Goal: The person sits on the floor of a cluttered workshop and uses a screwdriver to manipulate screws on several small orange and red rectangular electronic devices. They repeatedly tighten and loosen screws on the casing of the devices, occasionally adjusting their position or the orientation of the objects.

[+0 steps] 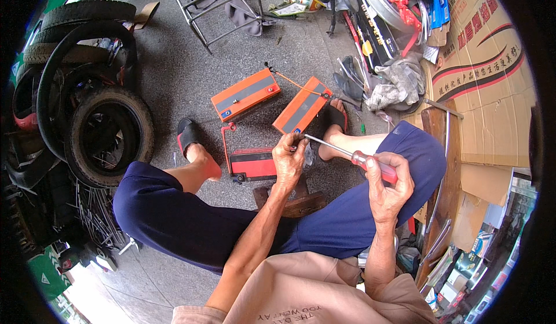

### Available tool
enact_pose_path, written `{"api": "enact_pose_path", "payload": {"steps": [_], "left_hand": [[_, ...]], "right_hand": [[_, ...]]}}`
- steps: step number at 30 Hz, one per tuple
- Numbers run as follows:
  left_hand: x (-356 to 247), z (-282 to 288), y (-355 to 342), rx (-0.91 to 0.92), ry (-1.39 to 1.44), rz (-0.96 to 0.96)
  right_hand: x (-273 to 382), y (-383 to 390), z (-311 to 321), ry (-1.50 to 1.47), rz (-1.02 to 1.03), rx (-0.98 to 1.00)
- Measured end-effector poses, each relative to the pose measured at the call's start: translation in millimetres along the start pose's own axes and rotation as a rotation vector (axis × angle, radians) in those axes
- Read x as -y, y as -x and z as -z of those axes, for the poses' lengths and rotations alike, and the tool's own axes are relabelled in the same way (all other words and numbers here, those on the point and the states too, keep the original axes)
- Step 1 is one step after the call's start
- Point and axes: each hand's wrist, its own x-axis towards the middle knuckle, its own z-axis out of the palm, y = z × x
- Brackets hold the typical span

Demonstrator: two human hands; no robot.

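Observation:
My right hand (391, 188) is wrapped round the red see-through handle of a screwdriver (339, 150), its shaft pointing left. Close to the shaft's tip, the fingers of my left hand (289, 159) are pinched together; what they hold, if anything, is too small to make out. They are at the near end of an orange battery (301, 106) with a grey stripe. A second orange battery (246, 96) lies left of it, and a thin wire (298, 83) links their far ends. Partly behind my left hand lies a red battery (252, 164) with a red cable (226, 144).
Tyres (110, 138) are piled at the left. A metal rack (214, 5) stands at the far side. Grey rags (397, 83) and mixed parts lie far right, beside a large cardboard box (480, 86). A small wooden stool (304, 204) shows between my legs.

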Motion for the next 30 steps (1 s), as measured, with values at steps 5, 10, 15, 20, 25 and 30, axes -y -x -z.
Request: {"api": "enact_pose_path", "payload": {"steps": [5, 10, 15, 20, 25, 30], "left_hand": [[0, 1, -2, 0.024, 0.069, 0.108], [5, 7, -7, -0.005, 0.309, 0.249], [-1, 7, -6, 0.025, 0.247, 0.321], [2, 8, -8, 0.029, 0.259, 0.331], [0, 4, -7, 0.004, 0.247, 0.259], [22, 5, -7, 0.100, 0.261, 0.331]], "right_hand": [[1, 1, 1, -0.004, 0.002, -0.037], [8, 3, 2, -0.015, -0.062, -0.164], [-2, -2, -1, -0.036, 0.020, -0.131], [-4, 0, -4, -0.028, 0.047, -0.096], [-3, 5, -9, -0.059, -0.015, -0.081], [-5, 4, -14, -0.057, 0.093, -0.056]]}}
